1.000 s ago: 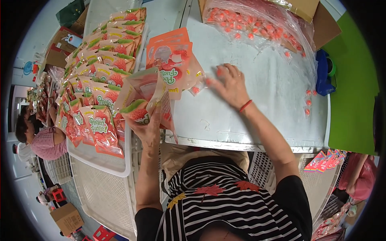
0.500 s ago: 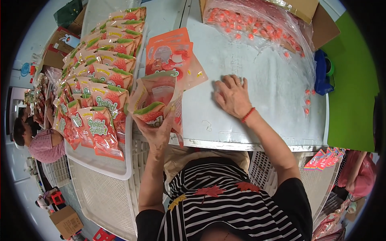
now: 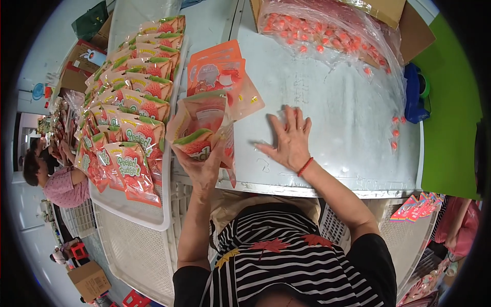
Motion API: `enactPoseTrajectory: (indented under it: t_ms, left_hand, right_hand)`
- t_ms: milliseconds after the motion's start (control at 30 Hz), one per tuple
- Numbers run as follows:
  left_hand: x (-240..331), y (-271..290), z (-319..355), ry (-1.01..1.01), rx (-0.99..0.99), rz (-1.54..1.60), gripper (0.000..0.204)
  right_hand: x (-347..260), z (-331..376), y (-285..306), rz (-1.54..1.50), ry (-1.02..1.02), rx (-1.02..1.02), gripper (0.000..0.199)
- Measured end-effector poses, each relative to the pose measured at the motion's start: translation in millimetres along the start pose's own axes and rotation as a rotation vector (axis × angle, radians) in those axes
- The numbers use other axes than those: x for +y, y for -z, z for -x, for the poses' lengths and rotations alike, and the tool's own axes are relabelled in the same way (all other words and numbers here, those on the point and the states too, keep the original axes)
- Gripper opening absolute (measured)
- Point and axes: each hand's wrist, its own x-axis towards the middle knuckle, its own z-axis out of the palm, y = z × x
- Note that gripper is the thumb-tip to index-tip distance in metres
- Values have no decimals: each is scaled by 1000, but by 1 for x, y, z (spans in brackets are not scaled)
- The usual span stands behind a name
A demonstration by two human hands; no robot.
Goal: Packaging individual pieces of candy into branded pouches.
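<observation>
My left hand (image 3: 203, 173) grips a pink-and-green candy pouch (image 3: 194, 145) from below, near the table's front edge. The pouch is upright with its mouth gaping upward; how much lies inside I cannot make out. Behind it, flat pink pouches (image 3: 217, 71) lie overlapped on the metal table (image 3: 332, 117). My right hand (image 3: 291, 143), with a red bracelet at the wrist, is spread over the tabletop right of the pouch and holds nothing. To the left, plump pouches (image 3: 134, 166) stand in packed rows in a white tray (image 3: 164, 210).
A cardboard box (image 3: 417, 30) at the far right spills a clear plastic bag of red wrapped candies (image 3: 319, 35). A few loose candies (image 3: 395, 133) lie by the right edge, near a blue object (image 3: 415, 94). A co-worker (image 3: 64, 184) is at the left, another (image 3: 456, 227) at the right.
My right hand has drawn slightly nearer to me, and its fingers have gone from curled to spread wide. The left hand still holds the pouch in nearly the same place.
</observation>
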Motion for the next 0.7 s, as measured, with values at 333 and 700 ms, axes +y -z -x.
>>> enactPoseTrajectory:
  t_ms: [333, 700]
  left_hand:
    - [-6, -19, -4, -84, -4, -33, 88]
    - [5, -62, -12, -365, -186, -205, 93]
  right_hand:
    - [9, -2, -7, -3, 312, -26, 27]
    - [35, -35, 35, -213, -64, 167, 22]
